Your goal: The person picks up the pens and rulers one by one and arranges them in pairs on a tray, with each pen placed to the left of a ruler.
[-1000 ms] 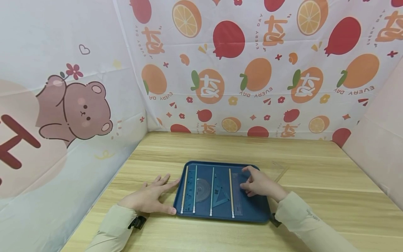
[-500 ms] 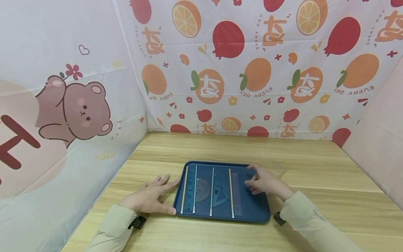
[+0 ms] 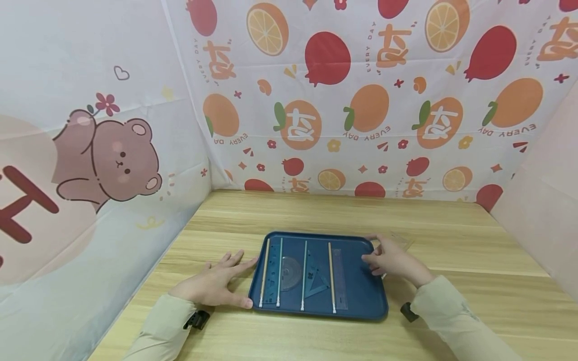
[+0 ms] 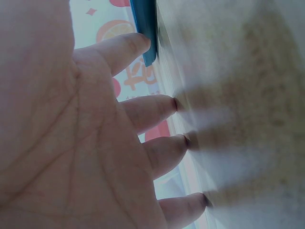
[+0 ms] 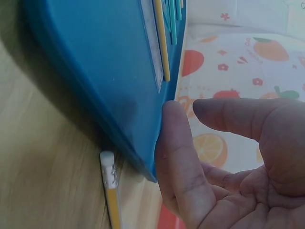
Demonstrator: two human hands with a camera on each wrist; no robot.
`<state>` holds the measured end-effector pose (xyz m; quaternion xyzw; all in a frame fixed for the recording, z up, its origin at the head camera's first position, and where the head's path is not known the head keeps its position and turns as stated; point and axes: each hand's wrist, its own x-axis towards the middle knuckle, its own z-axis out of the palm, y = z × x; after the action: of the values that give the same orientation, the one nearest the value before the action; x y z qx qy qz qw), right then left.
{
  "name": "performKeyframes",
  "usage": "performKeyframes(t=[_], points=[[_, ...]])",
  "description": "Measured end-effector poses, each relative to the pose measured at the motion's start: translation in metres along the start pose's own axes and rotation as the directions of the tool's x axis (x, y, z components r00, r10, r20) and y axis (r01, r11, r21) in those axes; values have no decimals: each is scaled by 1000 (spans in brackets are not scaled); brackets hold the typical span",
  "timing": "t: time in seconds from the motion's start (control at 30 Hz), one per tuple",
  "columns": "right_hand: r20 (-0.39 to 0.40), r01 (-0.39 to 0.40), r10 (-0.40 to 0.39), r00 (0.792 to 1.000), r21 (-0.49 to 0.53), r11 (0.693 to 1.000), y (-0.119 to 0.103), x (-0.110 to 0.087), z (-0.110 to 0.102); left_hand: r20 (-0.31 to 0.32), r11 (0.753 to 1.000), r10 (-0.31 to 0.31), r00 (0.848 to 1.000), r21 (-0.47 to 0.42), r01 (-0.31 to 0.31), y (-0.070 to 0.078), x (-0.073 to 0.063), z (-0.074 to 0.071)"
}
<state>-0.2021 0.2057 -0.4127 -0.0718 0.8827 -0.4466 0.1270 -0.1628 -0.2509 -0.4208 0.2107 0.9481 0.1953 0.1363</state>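
Observation:
A dark blue tray (image 3: 361, 301) lies on the table in the head view. My left hand (image 3: 217, 283) rests at its left side with fingers spread; thumb and index finger touch the rim. My right hand (image 3: 393, 260) is at the tray's far right corner, fingers loosely bent, touching the rim and holding nothing. In the tray lie several pencils, including a yellow pencil (image 3: 332, 276) and a green pencil (image 3: 304, 276), a blue ruler (image 3: 272, 276), a clear protractor (image 3: 290, 275), a blue set square (image 3: 318, 285) and a clear ruler (image 3: 340, 281).
Beside the tray, under my right hand, another yellow pencil (image 5: 113, 200) lies on the wooden table (image 3: 451, 240), eraser end towards the tray. A clear set square (image 3: 402, 240) lies behind that hand, partly hidden. Printed cloth (image 3: 334, 120) rises at the back and left.
My right hand has moved right, from above the tray's inside to its right rim. The left hand, the tray and the things in it have stayed in place.

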Motion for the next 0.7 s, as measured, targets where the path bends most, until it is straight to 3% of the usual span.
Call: performKeyframes(t=[0.7], points=[[-59,-9,12,998,44,999,17,-6,-17,-3,1000,-1,1000,11,1,1,0,1]])
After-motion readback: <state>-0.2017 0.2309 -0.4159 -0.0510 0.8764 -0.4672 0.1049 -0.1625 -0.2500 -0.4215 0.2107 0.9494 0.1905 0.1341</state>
